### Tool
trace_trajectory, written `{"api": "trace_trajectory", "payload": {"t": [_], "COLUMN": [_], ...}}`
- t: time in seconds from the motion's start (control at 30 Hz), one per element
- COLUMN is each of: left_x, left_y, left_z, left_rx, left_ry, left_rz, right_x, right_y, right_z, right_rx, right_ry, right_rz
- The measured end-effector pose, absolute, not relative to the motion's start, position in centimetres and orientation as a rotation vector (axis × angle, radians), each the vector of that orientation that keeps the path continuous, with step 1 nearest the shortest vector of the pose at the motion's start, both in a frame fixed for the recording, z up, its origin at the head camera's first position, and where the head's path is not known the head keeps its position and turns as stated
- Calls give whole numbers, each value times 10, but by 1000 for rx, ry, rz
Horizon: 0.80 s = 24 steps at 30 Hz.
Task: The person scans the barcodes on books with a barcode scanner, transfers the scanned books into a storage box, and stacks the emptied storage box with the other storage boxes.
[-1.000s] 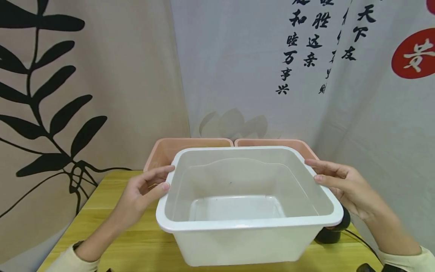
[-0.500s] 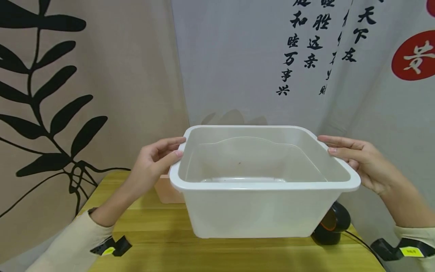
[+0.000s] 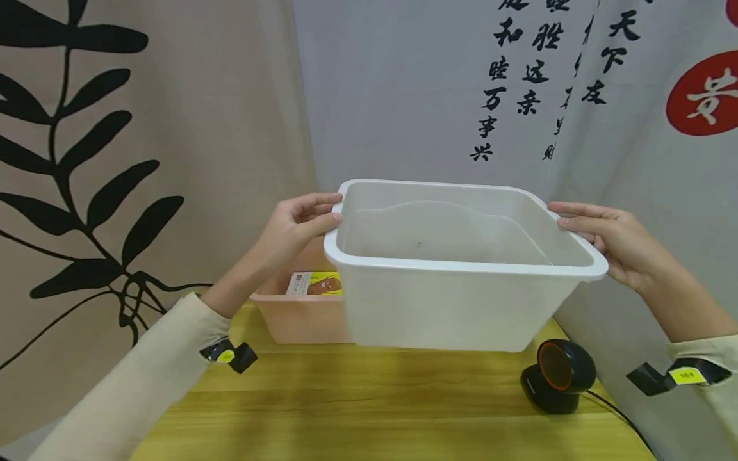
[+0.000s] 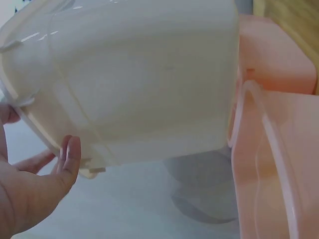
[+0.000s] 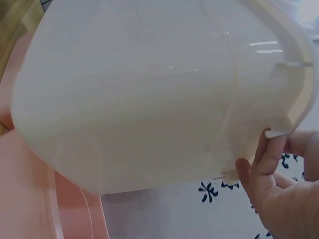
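Note:
A white plastic basin [image 3: 444, 307] is held in the air above the table, its inside facing me. My left hand [image 3: 294, 227] grips the left rim, thumb on top and fingers beneath. On the opposite side my right hand [image 3: 619, 246] pinches the right rim the same way. Both wrist views show the outer wall, with the left hand [image 4: 37, 186] and the right hand [image 5: 284, 184] curled at its edge. A pink bin [image 3: 305, 320] stands behind and is partly covered by the basin. Inside it lies a yellow and white box [image 3: 317, 283] with a brown figure.
A black round device [image 3: 559, 374] with a cable stands on the right of the wooden table [image 3: 369, 403]. Two pink bins stand side by side in the left wrist view, one of them [image 4: 279, 55] near the wood. Printed curtains [image 3: 403, 96] hang close behind.
The white basin has risen and moved away from me and slightly right, held by both hands throughout. More of the left pink bin, the box inside it and the black device now show.

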State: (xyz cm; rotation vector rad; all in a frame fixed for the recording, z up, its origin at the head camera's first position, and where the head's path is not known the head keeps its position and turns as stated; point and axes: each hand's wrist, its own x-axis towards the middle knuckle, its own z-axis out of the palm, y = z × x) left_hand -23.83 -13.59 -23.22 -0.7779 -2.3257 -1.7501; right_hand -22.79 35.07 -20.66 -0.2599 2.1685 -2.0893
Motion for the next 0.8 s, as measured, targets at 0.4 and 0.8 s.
{"api": "trace_trajectory", "payload": {"t": [0.4,0.8], "left_x": [-278,-311], "left_y": [-113,-78], "left_z": [-233,-237], "left_rx": [-809,-817], "left_ry": [-2400,-2406], "left_rz": [-1700,-1693], "right_x": [-259,-291], "right_y": [362,386], "right_z": [-198,-196], "right_rx": [-79,-2], "right_ry": [2545,2643], "right_rz": [-1870,-1799]}}
